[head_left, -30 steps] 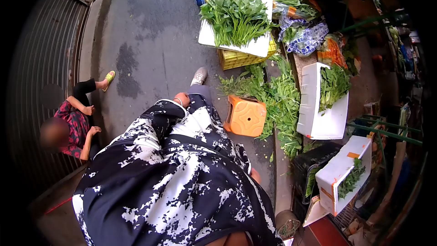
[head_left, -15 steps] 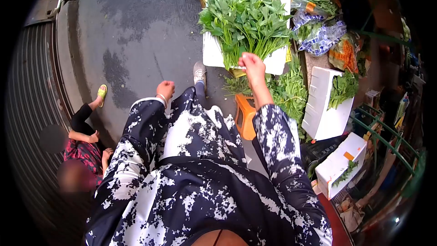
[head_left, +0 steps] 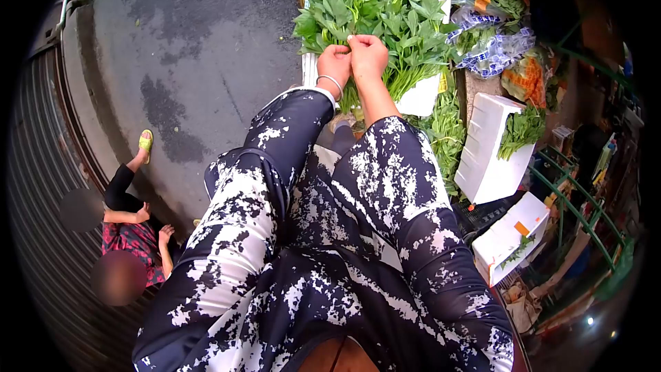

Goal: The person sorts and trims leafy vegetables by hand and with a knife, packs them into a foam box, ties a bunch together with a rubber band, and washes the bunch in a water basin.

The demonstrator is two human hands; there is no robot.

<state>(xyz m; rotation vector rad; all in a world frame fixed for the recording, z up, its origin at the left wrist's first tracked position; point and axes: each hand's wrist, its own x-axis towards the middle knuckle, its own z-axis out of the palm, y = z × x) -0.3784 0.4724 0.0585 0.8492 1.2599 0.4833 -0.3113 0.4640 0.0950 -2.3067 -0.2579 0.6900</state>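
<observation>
A broad pile of leafy green vegetables [head_left: 385,10], leaves toward the far side and stems toward me, lies on a white foam board [head_left: 421,102]. Over the near part of the pile, my left hand [head_left: 334,67] and my right hand [head_left: 369,58] are side by side and touching. The fingers of both are closed in a pinch, with the tips close together just above the leaves. Whatever lies between the fingertips is too small or too hidden to name. A bracelet circles my left wrist.
More greens [head_left: 447,141] lie beside the board, with plastic-bagged vegetables [head_left: 492,52] beyond. White foam boxes [head_left: 482,155] holding some greens stand to the right, near a green metal frame [head_left: 578,200]. At the left, a person [head_left: 131,234] sits by a corrugated shutter [head_left: 41,200].
Both hands have moved forward, my left hand also to the right, and they now meet over the greens. The view has shifted slightly, and the orange stool is now hidden.
</observation>
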